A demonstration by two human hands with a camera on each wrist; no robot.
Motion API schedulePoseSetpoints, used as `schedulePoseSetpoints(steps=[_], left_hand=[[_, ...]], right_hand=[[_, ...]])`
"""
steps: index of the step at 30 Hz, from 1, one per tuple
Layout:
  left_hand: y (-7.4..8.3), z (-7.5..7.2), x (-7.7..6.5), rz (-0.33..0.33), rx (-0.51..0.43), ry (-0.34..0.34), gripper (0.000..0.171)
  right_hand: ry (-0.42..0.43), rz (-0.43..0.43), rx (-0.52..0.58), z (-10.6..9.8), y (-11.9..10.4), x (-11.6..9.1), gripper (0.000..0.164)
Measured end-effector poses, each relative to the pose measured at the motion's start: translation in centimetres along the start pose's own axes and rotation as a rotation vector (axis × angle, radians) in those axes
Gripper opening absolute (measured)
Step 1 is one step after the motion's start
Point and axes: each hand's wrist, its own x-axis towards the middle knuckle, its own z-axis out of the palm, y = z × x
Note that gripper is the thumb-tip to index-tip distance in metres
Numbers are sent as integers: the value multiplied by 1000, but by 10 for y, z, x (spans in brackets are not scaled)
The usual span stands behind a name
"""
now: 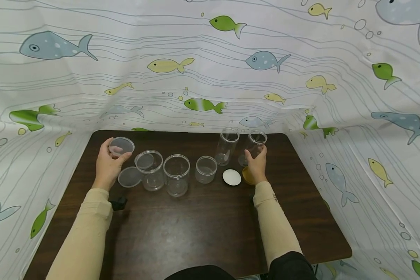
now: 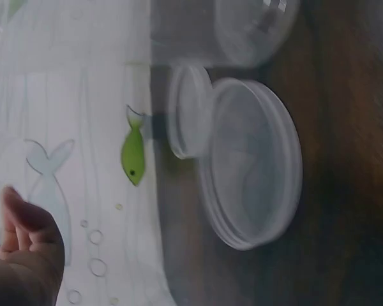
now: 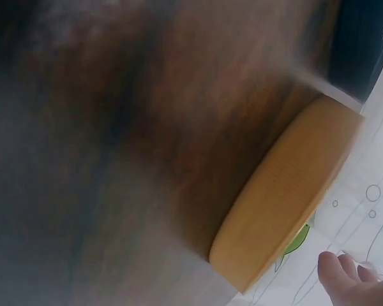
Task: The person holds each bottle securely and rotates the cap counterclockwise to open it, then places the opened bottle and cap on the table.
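Observation:
Up at the far left of the table, my left hand [image 1: 107, 167] pinches a round translucent lid [image 1: 123, 144] between thumb and fingers. Another clear lid [image 1: 128, 178] lies on the table just below it; the left wrist view shows a larger lid [image 2: 252, 166] beside a smaller one [image 2: 190, 111]. At the far right my right hand [image 1: 258, 166] grips a tall clear jar [image 1: 254, 137], thumb on one side and fingers on the other. By that wrist is a yellow-brown lid [image 3: 287, 197], partly hidden by the hand in the head view.
Two wide clear jars [image 1: 177, 182] stand left of centre, close together. Right of them are a short clear jar [image 1: 205, 173], a second tall jar [image 1: 225, 149] and a white-topped lid [image 1: 232, 177]. A fish-patterned sheet [image 1: 210, 77] surrounds the dark table [image 1: 196, 233].

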Motion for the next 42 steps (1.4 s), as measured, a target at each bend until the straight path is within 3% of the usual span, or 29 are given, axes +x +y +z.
schedulePoseSetpoints(steps=[4,12,17,23,28,36,42], left_hand=[[-14,-4,0,-43,25,2,92],[-51,-7,1,-243,-28,-17,95],[-71,-6,0,-309,-11,-11,94],[-83,-8,-3,-341,53,39,94],[-88,-9,-2,-367,163,47,96],[-90,-11,-2,-329,300,-26,102],[-88,-14,-3,-334,325,-56,110]], right_hand=[[4,-5,-11,0,0,0,86],[11,-8,-12,0,0,-3,83],[18,-20,-13,2,2,-5,81],[5,-23,-11,3,2,-5,82],[4,-15,-16,1,2,-4,82],[14,-9,-15,3,1,-4,85],[15,-41,42,0,2,-8,115]])
